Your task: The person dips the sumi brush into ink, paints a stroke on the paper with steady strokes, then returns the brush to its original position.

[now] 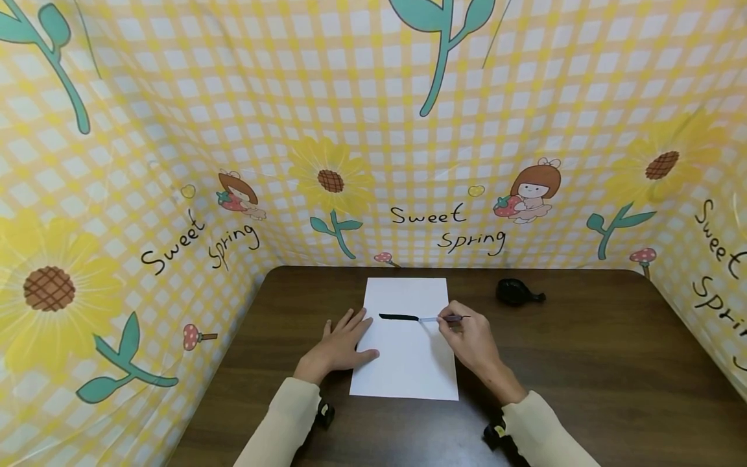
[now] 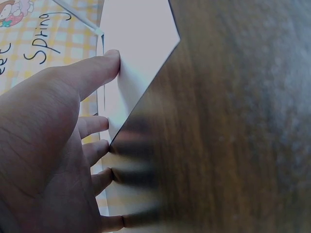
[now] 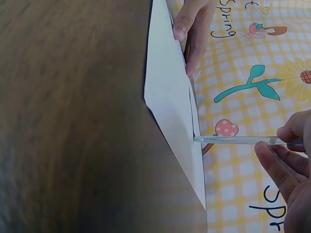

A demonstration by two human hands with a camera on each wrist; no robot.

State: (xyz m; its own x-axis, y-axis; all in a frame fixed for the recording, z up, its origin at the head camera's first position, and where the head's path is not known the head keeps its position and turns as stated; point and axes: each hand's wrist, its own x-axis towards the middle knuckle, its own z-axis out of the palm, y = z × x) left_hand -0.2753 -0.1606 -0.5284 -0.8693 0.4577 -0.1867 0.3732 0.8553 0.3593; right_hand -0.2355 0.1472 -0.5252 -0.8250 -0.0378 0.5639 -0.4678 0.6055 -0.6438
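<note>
A white sheet of paper point(image 1: 403, 370) lies on the brown table, with a thick black stripe point(image 1: 399, 317) running across its upper part. My left hand point(image 1: 341, 344) rests on the sheet's left edge, fingers spread and thumb reaching inward; the left wrist view shows the thumb point(image 2: 104, 70) on the paper. Near the right edge, my right hand point(image 1: 469, 337) pinches a slim pen-like stick with a clear shaft point(image 3: 238, 140). Its pale tip is at the right end of the stripe. The stick's rear end, dark and thin, shows behind the fingers.
A small black rounded object with a narrow spout-like end point(image 1: 515, 292) lies right of the paper, toward the back. Yellow checked cloth point(image 1: 373, 117) with flower prints surrounds the wood-grain table point(image 1: 595, 363) at the back and sides.
</note>
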